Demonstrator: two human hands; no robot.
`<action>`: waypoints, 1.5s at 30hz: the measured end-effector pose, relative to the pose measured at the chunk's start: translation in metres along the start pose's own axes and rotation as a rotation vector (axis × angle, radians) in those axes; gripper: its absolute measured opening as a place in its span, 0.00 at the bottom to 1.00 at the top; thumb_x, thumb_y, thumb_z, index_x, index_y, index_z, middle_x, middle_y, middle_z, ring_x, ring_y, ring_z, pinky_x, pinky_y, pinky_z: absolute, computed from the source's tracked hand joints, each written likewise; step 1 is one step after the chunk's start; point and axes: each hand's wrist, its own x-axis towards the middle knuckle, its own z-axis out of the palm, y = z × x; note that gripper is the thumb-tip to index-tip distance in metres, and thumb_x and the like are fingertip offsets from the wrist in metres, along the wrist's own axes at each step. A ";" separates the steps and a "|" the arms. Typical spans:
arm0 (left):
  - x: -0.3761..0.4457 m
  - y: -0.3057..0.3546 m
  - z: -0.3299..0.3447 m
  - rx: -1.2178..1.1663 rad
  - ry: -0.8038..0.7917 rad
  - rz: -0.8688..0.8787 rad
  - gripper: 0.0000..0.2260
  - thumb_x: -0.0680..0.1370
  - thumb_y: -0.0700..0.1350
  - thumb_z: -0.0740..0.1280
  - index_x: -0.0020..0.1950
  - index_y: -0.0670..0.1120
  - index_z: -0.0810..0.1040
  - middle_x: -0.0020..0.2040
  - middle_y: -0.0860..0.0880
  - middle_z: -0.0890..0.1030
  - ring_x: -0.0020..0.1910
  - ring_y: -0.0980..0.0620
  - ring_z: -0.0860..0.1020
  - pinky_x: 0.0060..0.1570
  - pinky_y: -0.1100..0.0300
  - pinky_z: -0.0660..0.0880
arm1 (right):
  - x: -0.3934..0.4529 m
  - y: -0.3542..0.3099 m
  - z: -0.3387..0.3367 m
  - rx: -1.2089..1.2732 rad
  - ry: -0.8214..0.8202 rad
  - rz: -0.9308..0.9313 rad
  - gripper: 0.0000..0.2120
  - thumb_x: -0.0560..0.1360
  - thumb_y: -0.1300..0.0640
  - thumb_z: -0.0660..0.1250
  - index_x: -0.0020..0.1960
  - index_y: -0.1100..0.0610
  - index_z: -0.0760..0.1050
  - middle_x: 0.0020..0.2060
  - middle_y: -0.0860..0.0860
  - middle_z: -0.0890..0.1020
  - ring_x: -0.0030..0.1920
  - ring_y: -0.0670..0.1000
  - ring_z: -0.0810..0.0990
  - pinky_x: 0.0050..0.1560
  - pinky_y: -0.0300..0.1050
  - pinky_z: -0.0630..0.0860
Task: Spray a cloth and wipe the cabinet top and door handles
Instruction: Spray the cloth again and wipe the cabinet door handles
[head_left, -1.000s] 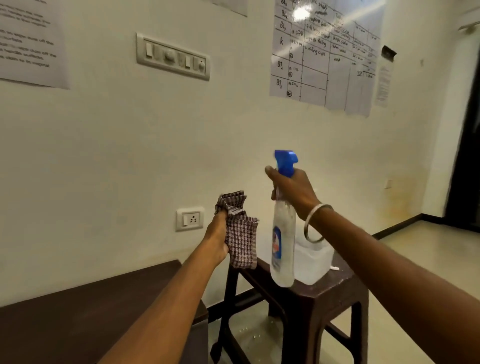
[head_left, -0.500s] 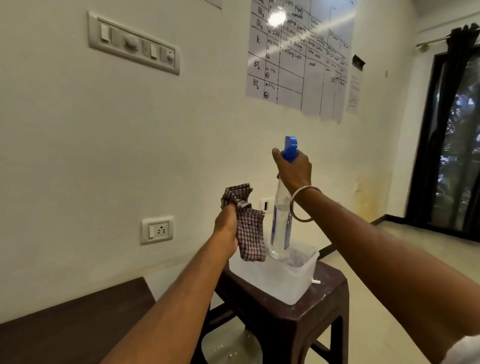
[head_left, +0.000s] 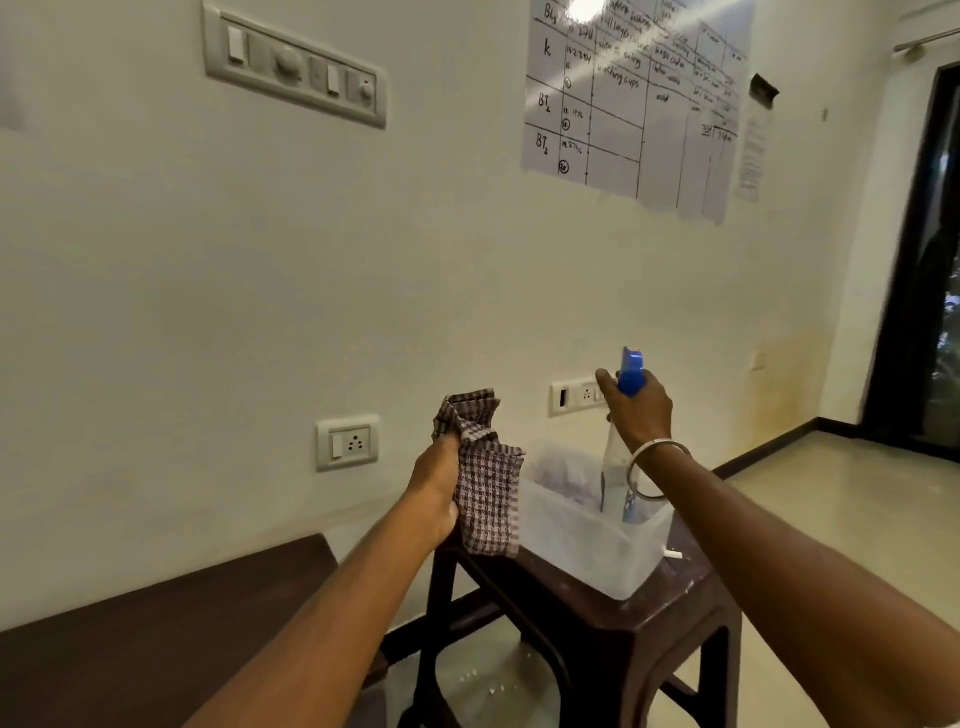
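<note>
Cream-painted wall is filling most of the head view, carrying a long switch panel high up, a hand-ruled paper chart to the right, and two white sockets lower down, while a dark doorway is showing at the far right edge. Below, a dark brown plastic stool is standing on the pale floor, bearing a translucent white plastic tub; at lower left the dark brown wooden cabinet top is lying bare, just beside the stool. The left hand is curling its fingers round a brown-and-white checked cloth, bunching the upper part and letting the rest hang over the stool's near edge. The right hand, wearing a silver bangle, is wrapping closed around the neck of a clear spray bottle with a blue trigger head, whose lower end is sitting inside the tub; whether it is resting on the tub's floor cannot be told. Judging by this, the spraying step is finishing and the bottle is being parked. What the next move is calling for, seemingly, is letting go of the bottle upright, then turning left and pressing the cloth flat onto the cabinet top; the door handles are lying out of view.
</note>
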 end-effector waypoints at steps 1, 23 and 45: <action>-0.003 0.001 -0.005 0.055 0.002 -0.005 0.18 0.79 0.53 0.61 0.58 0.41 0.80 0.53 0.40 0.83 0.55 0.40 0.81 0.60 0.43 0.75 | -0.001 0.000 -0.001 -0.003 -0.003 0.004 0.17 0.73 0.43 0.69 0.47 0.57 0.72 0.43 0.59 0.80 0.45 0.63 0.82 0.51 0.58 0.79; -0.126 0.025 -0.080 1.609 -0.348 0.261 0.22 0.75 0.60 0.66 0.61 0.47 0.68 0.57 0.45 0.77 0.52 0.49 0.75 0.53 0.52 0.73 | -0.188 -0.063 0.030 0.204 -0.555 -0.228 0.16 0.81 0.46 0.57 0.54 0.56 0.77 0.54 0.57 0.81 0.53 0.55 0.80 0.57 0.49 0.77; -0.236 -0.012 -0.223 2.160 -0.410 0.878 0.18 0.73 0.45 0.70 0.63 0.49 0.73 0.62 0.46 0.77 0.60 0.47 0.75 0.57 0.51 0.74 | -0.355 -0.030 0.153 0.691 -1.635 0.863 0.15 0.77 0.60 0.62 0.60 0.66 0.75 0.50 0.65 0.82 0.49 0.59 0.84 0.49 0.53 0.82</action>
